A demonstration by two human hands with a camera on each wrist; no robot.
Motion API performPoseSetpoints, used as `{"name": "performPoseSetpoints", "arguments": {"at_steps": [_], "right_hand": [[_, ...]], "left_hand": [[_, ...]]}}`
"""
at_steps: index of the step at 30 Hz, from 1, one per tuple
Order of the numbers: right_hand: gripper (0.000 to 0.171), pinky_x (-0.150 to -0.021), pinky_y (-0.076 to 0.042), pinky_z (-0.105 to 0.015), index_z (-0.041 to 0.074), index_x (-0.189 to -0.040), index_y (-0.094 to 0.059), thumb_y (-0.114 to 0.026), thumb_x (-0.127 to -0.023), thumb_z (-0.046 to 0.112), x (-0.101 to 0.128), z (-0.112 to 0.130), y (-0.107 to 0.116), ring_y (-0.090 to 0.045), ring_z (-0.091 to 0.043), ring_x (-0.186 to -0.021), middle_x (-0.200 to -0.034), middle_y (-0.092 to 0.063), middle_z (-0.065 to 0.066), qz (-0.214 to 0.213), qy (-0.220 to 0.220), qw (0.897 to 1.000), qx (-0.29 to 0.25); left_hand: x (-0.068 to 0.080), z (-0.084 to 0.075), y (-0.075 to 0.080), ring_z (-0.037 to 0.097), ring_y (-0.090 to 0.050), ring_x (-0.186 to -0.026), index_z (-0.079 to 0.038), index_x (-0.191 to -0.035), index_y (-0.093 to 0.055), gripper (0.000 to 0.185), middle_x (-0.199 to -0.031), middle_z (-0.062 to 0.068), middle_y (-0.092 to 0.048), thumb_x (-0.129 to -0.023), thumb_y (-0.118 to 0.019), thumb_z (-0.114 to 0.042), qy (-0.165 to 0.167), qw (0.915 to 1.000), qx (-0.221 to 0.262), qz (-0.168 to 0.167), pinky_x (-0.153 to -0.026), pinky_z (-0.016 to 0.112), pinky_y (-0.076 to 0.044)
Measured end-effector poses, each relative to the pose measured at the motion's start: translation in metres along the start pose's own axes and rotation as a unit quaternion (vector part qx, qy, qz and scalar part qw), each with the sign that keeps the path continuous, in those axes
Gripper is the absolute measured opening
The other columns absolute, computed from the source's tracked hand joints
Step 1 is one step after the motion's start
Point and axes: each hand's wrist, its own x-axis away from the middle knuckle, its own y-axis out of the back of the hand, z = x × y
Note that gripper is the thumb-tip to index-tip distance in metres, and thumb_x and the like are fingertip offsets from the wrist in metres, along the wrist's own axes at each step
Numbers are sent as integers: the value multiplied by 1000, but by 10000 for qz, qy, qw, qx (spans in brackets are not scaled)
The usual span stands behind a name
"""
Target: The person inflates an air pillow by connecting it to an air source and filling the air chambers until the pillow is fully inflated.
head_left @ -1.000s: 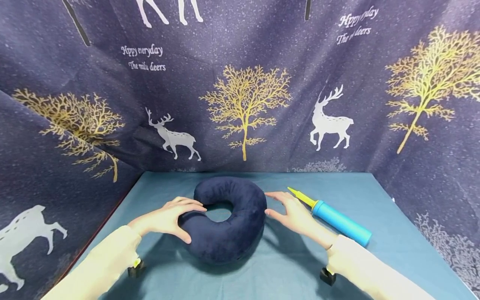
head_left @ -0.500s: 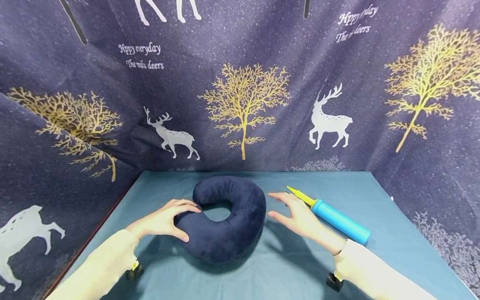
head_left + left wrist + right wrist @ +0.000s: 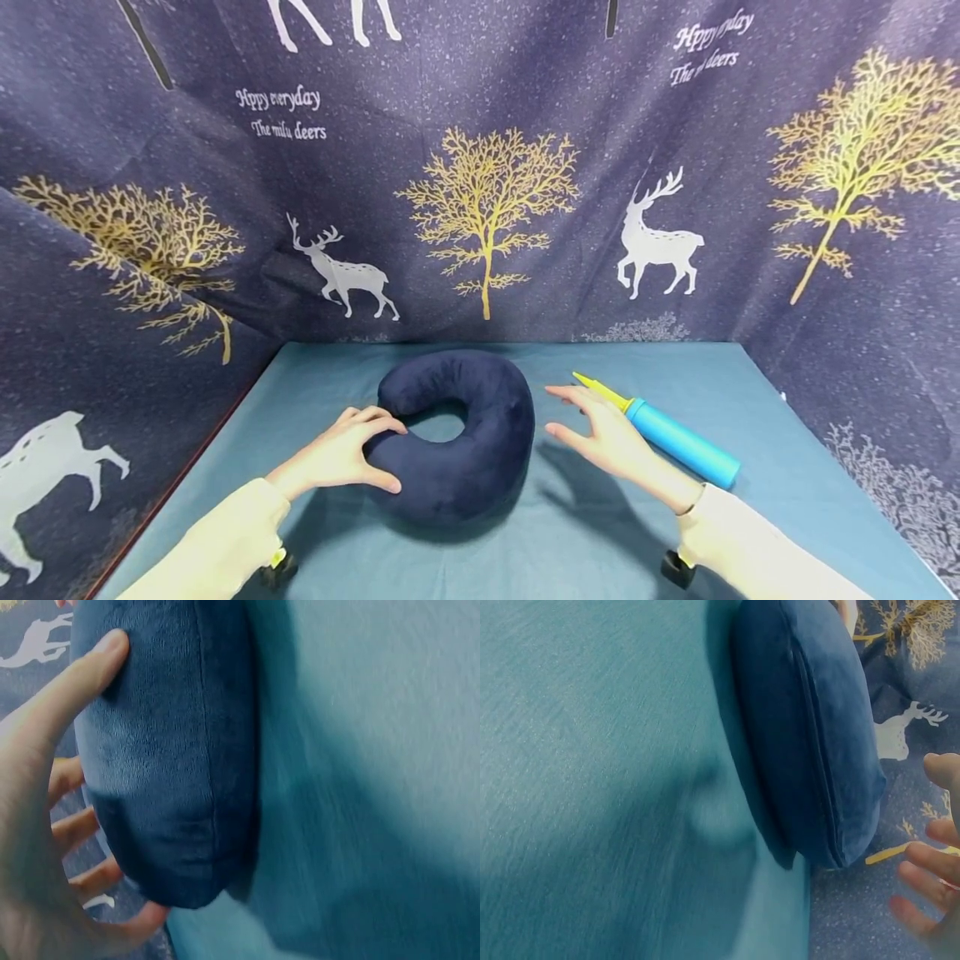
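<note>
A dark navy U-shaped neck pillow [image 3: 480, 471] lies on the table, its opening turned to the left. My left hand [image 3: 345, 454] grips the pillow's near end, thumb on the near side and fingers curled round toward the opening. In the left wrist view the thumb [image 3: 109, 656] lies on the plush fabric [image 3: 157, 750], while the other fingers reach behind it. My right hand [image 3: 607, 433] hovers with spread, relaxed fingers a little right of the pillow, apart from it. The right wrist view shows a seam along the pillow's side [image 3: 802, 727].
A blue hand pump [image 3: 682, 442] with a yellow nozzle [image 3: 602, 392] lies slantwise on the right, just beyond my right hand. The table [image 3: 555, 550] has a teal cover. A dark cloth [image 3: 465, 92] printed with deer and trees hangs behind and at both sides.
My right hand has drawn away to the right, off the pillow's edge. The left hand shifted slightly left, then right again, and the pillow's near end moved with it.
</note>
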Motion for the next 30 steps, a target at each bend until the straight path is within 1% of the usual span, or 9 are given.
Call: {"name": "performPoseSetpoints", "arguments": {"at_steps": [3, 6, 11, 15, 18, 23, 28, 30], "right_hand": [[55, -94, -53, -44, 14, -136, -59, -75, -88, 33, 1, -2, 1, -64, -23, -113, -131, -66, -3, -61, 6, 10000, -17], [55, -93, -53, -43, 14, -136, -59, -75, -87, 32, 1, -3, 3, -64, -23, -112, -131, -66, -3, -98, 6, 10000, -10], [54, -91, -53, -42, 14, -135, -60, -75, -87, 31, 1, -6, 3, -64, -22, -111, -129, -66, -4, -171, 77, 9998, 35], [53, -90, -54, -42, 13, -134, -61, -77, -86, 29, 3, -7, 4, -65, -23, -109, -127, -67, -5, -265, 164, 9995, 15], [53, -90, -54, -42, 14, -134, -61, -77, -86, 28, 3, -8, 6, -64, -22, -109, -130, -66, -6, -286, 153, 9995, 19], [53, -90, -54, -42, 13, -135, -60, -76, -87, 28, 3, -9, 9, -64, -21, -110, -134, -63, -9, -241, 163, 9996, 49], [52, -89, -53, -42, 13, -134, -61, -76, -86, 27, 5, -9, 10, -63, -22, -108, -132, -64, -7, -272, 168, 9995, 31], [51, -88, -53, -42, 13, -134, -61, -76, -86, 26, 6, -10, 10, -63, -24, -107, -130, -65, -7, -306, 185, 9994, 35]], "left_hand": [[1, -5, -1, 27, -47, -107, -32, -118, -65, 68, -119, -3, -59, -63, -82, -67, 95, 9999, 16, -45, -88, 48, -42], [1, -10, 1, 26, -46, -104, -30, -118, -65, 65, -117, -2, -59, -65, -82, -65, 122, 9999, 80, -35, -86, 46, -41], [3, -15, 1, 26, -47, -104, -30, -119, -66, 63, -118, 0, -59, -67, -82, -61, 267, 9996, 128, 9, -86, 45, -41], [3, -21, 1, 25, -48, -102, -31, -119, -67, 62, -117, 0, -60, -68, -81, -62, 455, 9989, 148, 20, -86, 45, -43], [2, -26, -1, 23, -50, -101, -31, -119, -68, 61, -116, -2, -61, -69, -79, -64, 505, 9986, 149, -13, -85, 44, -45], [2, -31, -5, 20, -54, -100, -33, -117, -69, 57, -114, -7, -62, -71, -77, -65, 481, 9987, 104, -124, -88, 44, -47], [1, -35, -8, 24, -60, -104, -31, -115, -69, 50, -112, -8, -64, -74, -78, -59, 350, 9992, 95, -193, -89, 47, -49], [1, -37, -9, 23, -62, -105, -31, -115, -69, 48, -111, -8, -64, -76, -78, -57, 274, 9994, 126, -190, -89, 46, -50]]}}
